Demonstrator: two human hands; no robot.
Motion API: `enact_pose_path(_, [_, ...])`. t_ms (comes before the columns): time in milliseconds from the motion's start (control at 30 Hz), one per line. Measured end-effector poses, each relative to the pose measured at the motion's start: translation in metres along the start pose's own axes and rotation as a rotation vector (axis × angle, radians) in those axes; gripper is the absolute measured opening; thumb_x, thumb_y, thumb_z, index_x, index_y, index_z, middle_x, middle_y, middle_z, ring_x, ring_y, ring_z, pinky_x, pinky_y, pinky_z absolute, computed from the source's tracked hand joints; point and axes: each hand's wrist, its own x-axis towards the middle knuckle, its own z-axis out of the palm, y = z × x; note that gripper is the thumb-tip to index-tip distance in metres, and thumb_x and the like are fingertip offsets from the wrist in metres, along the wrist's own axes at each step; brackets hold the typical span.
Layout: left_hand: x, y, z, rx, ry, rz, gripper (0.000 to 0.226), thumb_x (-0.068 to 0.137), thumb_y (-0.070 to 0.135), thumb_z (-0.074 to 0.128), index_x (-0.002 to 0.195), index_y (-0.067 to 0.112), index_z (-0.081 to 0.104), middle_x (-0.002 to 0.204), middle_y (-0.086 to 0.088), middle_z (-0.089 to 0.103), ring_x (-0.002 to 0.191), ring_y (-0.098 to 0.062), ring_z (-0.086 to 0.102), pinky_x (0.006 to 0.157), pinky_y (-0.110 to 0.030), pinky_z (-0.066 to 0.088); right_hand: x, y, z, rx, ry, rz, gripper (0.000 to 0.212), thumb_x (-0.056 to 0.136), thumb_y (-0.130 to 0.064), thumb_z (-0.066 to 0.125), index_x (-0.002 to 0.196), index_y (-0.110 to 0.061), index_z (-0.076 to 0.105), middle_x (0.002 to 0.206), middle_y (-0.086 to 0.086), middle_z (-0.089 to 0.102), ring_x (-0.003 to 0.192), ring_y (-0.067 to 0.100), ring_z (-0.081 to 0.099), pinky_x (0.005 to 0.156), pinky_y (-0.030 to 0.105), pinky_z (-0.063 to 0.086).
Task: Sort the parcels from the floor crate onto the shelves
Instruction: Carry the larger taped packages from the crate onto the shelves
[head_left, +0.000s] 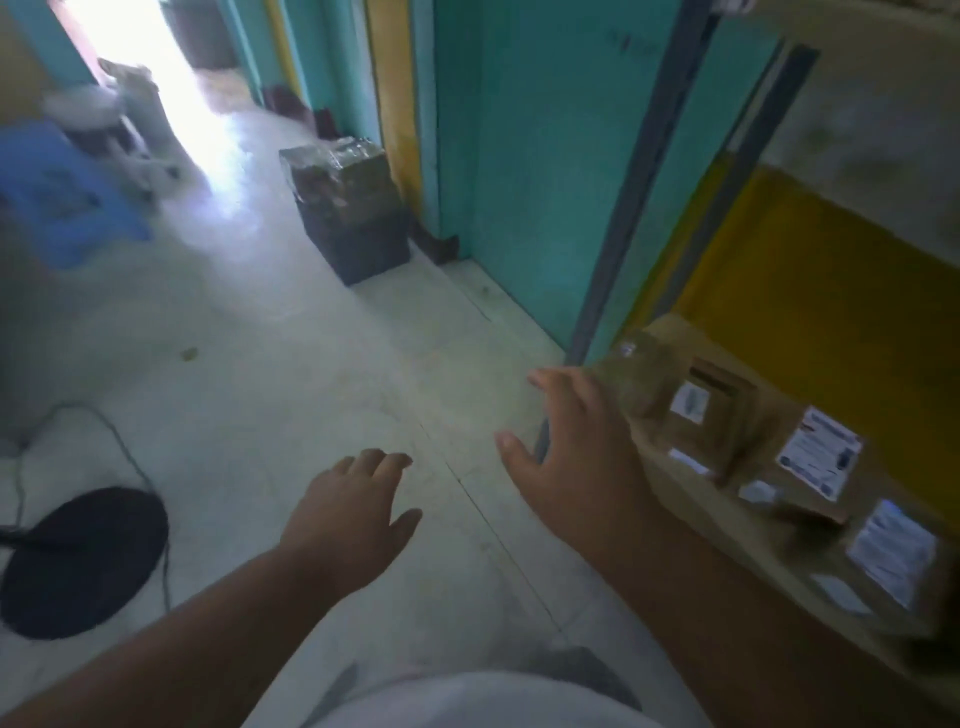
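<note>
I see both hands empty, fingers spread — left hand (348, 512) over the pale floor (291, 374), right hand (566, 457) beside labelled parcels (769, 447) on the shelf (691, 493); teal walls (545, 156) around.

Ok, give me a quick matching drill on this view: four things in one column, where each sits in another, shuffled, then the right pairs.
Things:
1. dark tape-wrapped box
2. brown cardboard parcels with white labels
3. black round disc with a cable
4. blue plastic stool

Places:
A. floor, lower left, near the left hand
B. shelf on the right, beside the right hand
C. floor, against the teal wall
D. far left, near the bright doorway

Pairs: 1-C, 2-B, 3-A, 4-D. Both hands are open and hold nothing.
</note>
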Motion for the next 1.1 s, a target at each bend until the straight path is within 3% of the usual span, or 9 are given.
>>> enact_pose_path(200, [0.053, -0.093, -0.023, 0.051, -0.074, -0.142, 0.069, 0.093, 0.061, 0.045, 0.151, 0.027, 0.032, 0.150, 0.000, 0.041, 0.131, -0.025, 0.046, 0.105, -0.038, 0.042, 0.102, -0.057, 0.038, -0.213, -0.136, -0.110, 0.063, 0.084, -0.054, 0.058, 0.136, -0.019, 0.049, 0.130, 0.006, 0.055, 0.115, 0.029, 0.052, 0.094, 0.043, 0.045])
enact_pose_path(467, [0.159, -0.220, -0.073, 0.006, -0.069, -0.395, 0.065, 0.094, 0.061, 0.044, 0.149, 0.028, 0.034, 0.148, 0.001, 0.043, 0.129, -0.023, 0.046, 0.105, -0.039, 0.042, 0.299, -0.130, 0.108, -0.269, -0.366, -0.317, 0.062, 0.094, -0.060, 0.046, 0.146, -0.030, 0.030, 0.148, 0.000, 0.037, 0.132, 0.021, 0.036, 0.107, 0.039, 0.033])
enact_pose_path(767, [0.261, -0.372, -0.134, -0.137, 0.076, -0.597, 0.063, 0.094, 0.056, 0.050, 0.149, 0.026, 0.040, 0.146, 0.002, 0.048, 0.128, -0.021, 0.049, 0.104, -0.038, 0.043, 0.507, -0.249, 0.210, -0.264, -0.416, -0.455, 0.064, 0.094, -0.061, 0.048, 0.148, -0.032, 0.031, 0.153, -0.001, 0.035, 0.139, 0.023, 0.033, 0.112, 0.043, 0.032])
enact_pose_path(933, [0.350, -0.485, -0.175, -0.109, 0.108, -0.534, 0.062, 0.092, 0.057, 0.053, 0.146, 0.027, 0.042, 0.145, 0.001, 0.050, 0.128, -0.023, 0.050, 0.104, -0.040, 0.044, 0.606, -0.310, 0.272, -0.247, -0.380, -0.424, 0.061, 0.094, -0.058, 0.050, 0.147, -0.032, 0.035, 0.148, -0.002, 0.042, 0.133, 0.022, 0.040, 0.109, 0.042, 0.036])
enact_pose_path(1100, [0.455, -0.562, -0.249, -0.061, 0.091, -0.401, 0.062, 0.093, 0.058, 0.050, 0.146, 0.028, 0.042, 0.144, 0.001, 0.050, 0.127, -0.024, 0.050, 0.104, -0.040, 0.044, 0.711, -0.338, 0.275, -0.209, -0.283, -0.297, 0.061, 0.092, -0.056, 0.055, 0.146, -0.031, 0.041, 0.143, -0.002, 0.049, 0.128, 0.021, 0.045, 0.106, 0.044, 0.042])
